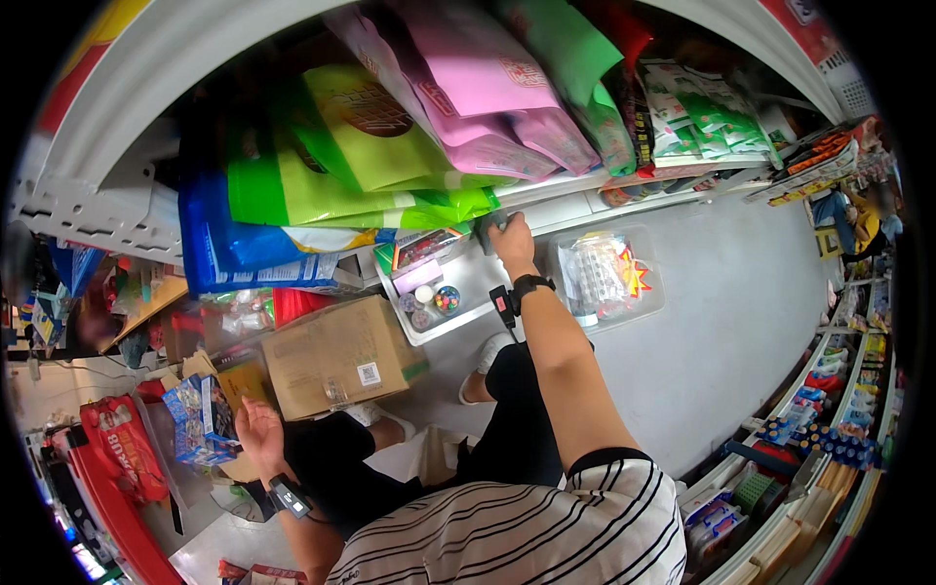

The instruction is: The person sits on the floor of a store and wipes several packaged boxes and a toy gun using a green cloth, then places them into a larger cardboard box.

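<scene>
The right hand [509, 237] was clenched on what seemed a small dark packet [487, 226] at 12 o'clock; the left hand [257, 429] hung released at 8 o'clock near a cardboard box [336, 356].

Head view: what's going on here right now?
A person stands in a shop aisle beside a low shelf stacked with large snack bags. The right hand reaches out to the shelf edge and closes on a small dark object, just above a clear plastic bin of small round items. The left hand hangs open near a blue packet, beside a cardboard box on the floor. A second clear bin of wrapped goods sits to the right.
</scene>
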`<state>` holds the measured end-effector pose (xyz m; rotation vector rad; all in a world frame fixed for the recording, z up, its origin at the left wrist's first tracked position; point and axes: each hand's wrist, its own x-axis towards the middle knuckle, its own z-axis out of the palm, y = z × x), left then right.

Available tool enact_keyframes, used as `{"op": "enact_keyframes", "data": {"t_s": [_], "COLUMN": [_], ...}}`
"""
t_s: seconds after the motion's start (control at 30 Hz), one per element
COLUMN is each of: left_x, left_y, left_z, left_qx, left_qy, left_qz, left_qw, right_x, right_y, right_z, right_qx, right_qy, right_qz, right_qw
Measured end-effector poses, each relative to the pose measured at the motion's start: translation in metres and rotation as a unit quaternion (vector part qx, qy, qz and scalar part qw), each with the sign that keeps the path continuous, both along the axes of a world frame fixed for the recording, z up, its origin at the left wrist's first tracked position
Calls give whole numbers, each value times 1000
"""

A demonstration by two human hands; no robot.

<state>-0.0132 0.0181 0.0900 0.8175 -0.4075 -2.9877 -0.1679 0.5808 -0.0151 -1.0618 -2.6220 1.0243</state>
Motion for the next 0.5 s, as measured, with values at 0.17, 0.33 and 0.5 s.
{"op": "enact_keyframes", "data": {"t_s": [0.17, 0.33, 0.5], "left_x": [-3, 2, 9], "left_y": [22, 49, 88], "left_z": [-3, 2, 15], "left_qx": [51, 86, -6], "left_qy": [29, 42, 89], "left_qz": [-47, -103, -177], "left_qw": [997, 990, 980], "right_x": [51, 138, 226], "right_y": [24, 38, 35], "right_z": [48, 104, 129], "right_qx": [-24, -49, -281], "right_qy": [17, 62, 82], "right_qz": [-11, -15, 12], "right_qw": [1000, 997, 956]}}
